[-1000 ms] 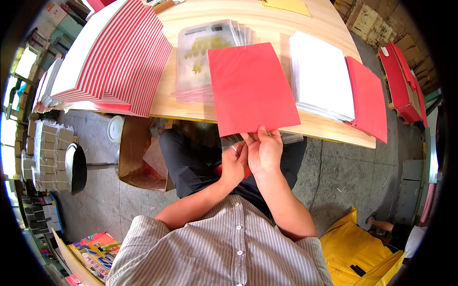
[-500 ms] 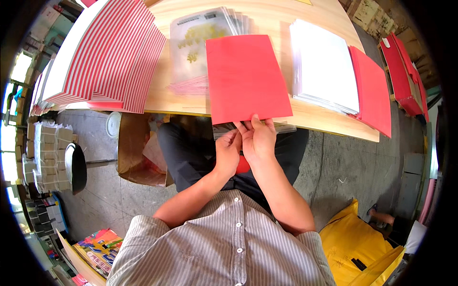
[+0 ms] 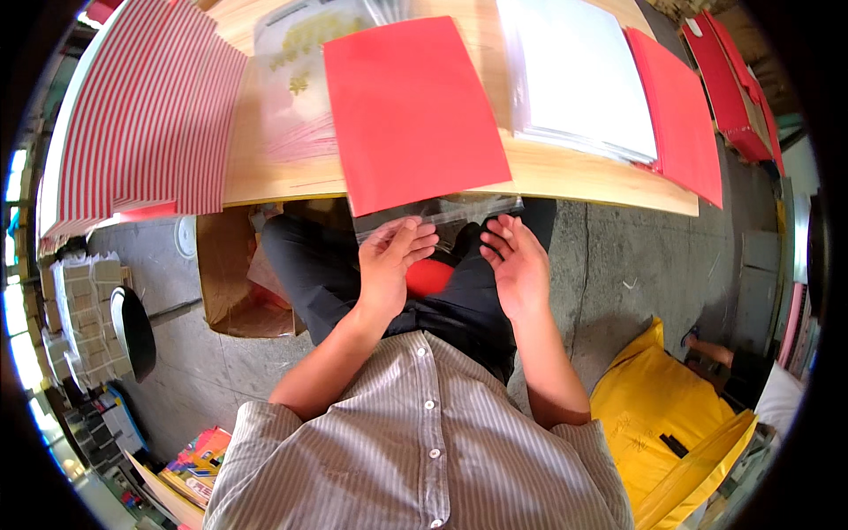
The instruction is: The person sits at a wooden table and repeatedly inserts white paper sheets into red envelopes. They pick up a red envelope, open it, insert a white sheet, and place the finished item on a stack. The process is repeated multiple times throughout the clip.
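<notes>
A red booklet or card [image 3: 415, 115] lies at the near edge of the table, apparently inside a clear plastic sleeve. The sleeve's transparent flap [image 3: 450, 208] hangs past the edge toward me. My left hand [image 3: 385, 269] is at the flap's left part, fingers stretched out with the thumb lying over them; whether it touches the plastic is hard to tell. My right hand [image 3: 518, 268] hovers just below the flap's right corner, its fingers loosely bent and apart with nothing visible in them.
Striped red-and-white stacked booklets [image 3: 155, 115] stand at left. Clear printed sleeves [image 3: 287, 97] lie behind the red piece. White-topped packets [image 3: 579, 75] and red ones [image 3: 676, 119] lie right. Below are a cardboard box [image 3: 238, 274] and a yellow bag [image 3: 654, 397].
My hands have moved apart from close together at the sleeve's near edge, the left going left and the right going right. More of the clear flap shows. The whole view has shifted.
</notes>
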The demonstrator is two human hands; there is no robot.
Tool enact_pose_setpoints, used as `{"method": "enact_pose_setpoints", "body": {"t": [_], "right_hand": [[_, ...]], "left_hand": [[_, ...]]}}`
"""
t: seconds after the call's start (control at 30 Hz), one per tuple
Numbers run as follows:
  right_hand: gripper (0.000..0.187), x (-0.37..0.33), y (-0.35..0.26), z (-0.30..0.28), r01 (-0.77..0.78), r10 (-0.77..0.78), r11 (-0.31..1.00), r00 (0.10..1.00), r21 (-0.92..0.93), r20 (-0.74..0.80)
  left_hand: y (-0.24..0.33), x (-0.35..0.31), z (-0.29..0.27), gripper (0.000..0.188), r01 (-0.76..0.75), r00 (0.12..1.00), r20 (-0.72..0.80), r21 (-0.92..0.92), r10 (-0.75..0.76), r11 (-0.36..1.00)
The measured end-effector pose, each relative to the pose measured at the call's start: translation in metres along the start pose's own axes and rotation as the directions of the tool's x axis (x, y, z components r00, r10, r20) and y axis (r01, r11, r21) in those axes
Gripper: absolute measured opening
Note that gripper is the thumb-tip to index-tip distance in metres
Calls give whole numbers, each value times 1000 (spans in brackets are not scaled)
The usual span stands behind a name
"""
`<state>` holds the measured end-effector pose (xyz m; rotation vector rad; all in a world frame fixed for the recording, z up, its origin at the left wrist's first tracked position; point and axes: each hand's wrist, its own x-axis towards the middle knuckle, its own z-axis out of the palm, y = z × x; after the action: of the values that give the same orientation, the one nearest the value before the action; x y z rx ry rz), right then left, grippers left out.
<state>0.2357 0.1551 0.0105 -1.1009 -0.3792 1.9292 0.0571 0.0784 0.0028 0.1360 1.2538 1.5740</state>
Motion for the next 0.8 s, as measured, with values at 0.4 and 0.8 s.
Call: {"method": "enact_pose_setpoints", "body": {"t": [0.4,0.8], "right_hand": [[17,30,4,-9,180,-169,977,981,-115,99],[17,36,3,-9,229,-219,971,966,-63,135]], "left_hand": [[39,-13,55,16,-868,487,758,476,433,143],[17,45,98,17,-818,398,863,487,311,-306]]}}
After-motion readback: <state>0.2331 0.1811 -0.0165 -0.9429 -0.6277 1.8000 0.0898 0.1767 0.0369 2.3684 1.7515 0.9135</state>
